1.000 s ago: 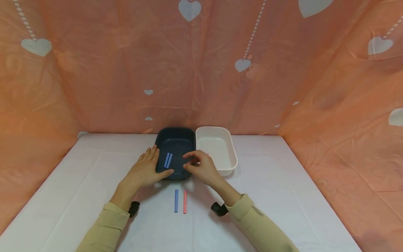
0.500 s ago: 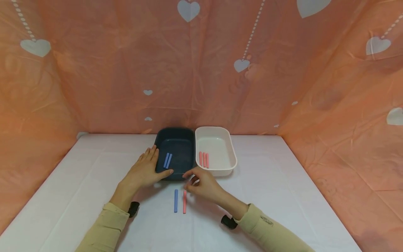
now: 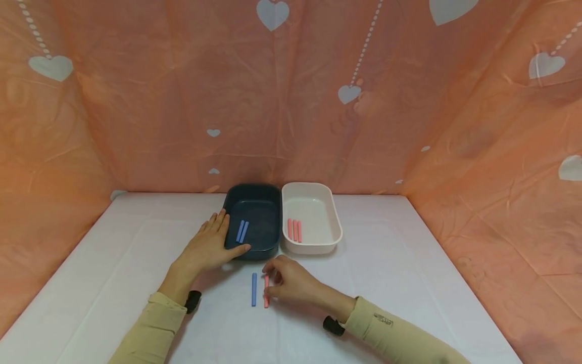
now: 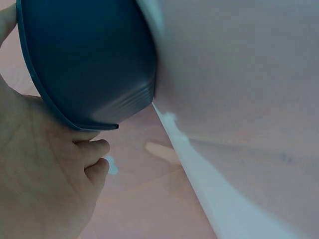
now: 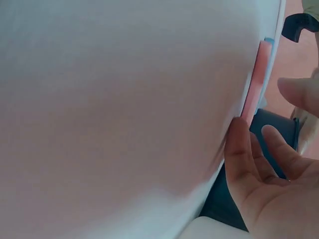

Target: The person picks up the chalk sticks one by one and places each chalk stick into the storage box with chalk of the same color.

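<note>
My left hand (image 3: 206, 247) rests with spread, straight fingers along the left rim of a dark blue tray (image 3: 275, 202); its palm shows under the rim in the left wrist view. Two blue chalk sticks (image 3: 242, 231) lie in that tray. My right hand (image 3: 295, 280) is low over the table at a pink chalk stick (image 5: 256, 79). One fingertip is right at the stick's end, while the thumb (image 5: 299, 94) stands apart from it. A blue chalk stick (image 3: 254, 289) lies just left of the pink one, parallel to it.
A white tray (image 3: 337, 227) stands against the dark tray's right side, holding 3 pink chalk sticks (image 3: 295, 230). White cloth (image 3: 391, 283) covers the table. An orange curtain (image 3: 282, 101) with pale hearts closes off the back and sides.
My right hand has come back from over the trays down to the pink chalk stick on the table, uncovering the pink sticks in the white tray. My left hand has stayed put.
</note>
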`<state>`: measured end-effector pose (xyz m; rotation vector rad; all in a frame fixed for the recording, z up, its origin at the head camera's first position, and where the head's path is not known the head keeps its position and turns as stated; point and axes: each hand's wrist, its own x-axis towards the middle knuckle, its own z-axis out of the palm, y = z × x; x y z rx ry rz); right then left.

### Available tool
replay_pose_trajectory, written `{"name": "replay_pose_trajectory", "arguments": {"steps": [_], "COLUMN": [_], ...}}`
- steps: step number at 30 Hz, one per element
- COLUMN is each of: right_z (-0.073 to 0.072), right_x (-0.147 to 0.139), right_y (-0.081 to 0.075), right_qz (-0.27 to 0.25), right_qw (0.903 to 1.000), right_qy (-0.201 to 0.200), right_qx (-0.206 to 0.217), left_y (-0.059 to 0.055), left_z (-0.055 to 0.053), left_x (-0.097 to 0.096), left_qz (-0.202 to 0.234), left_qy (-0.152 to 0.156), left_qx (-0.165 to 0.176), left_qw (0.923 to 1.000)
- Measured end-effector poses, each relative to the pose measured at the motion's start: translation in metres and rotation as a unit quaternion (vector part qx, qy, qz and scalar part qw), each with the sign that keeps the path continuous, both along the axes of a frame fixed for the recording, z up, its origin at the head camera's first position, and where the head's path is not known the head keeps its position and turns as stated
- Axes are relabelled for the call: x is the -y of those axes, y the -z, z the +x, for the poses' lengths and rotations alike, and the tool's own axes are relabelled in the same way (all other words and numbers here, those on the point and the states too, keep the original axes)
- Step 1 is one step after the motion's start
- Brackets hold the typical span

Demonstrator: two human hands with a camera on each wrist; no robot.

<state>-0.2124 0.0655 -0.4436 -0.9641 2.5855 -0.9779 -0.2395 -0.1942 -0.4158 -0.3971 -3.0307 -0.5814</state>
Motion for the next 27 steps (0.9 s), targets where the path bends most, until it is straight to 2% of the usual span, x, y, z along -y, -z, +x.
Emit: {"name": "replay_pose_trajectory", "arguments": {"steps": [10, 16, 27], "right_z": [0.0040, 0.0043, 0.0044], "right_x": [0.0051, 0.0058, 0.0080], "right_y": [-0.0014, -0.0012, -0.0010], "right_qz": [0.059, 0.057, 0.029], "right_qw": [0.9977, 0.9975, 0.9991], "right_qy": [0.004, -0.004, -0.009], "right_qx": [-0.032, -0.041, -0.029], "left_y": [0.0004, 0.0015, 0.0031], "left_z": [-0.0008, -0.0018, -0.0013], "left_x": [0.0004, 0.0003, 0.0009], "left_qz": [0.000, 0.000, 0.000], "left_qy": [0.001, 0.002, -0.001], "left_qx": [-0.005, -0.006, -0.007], "left_qw": [1.0000, 1.0000, 1.0000]}}
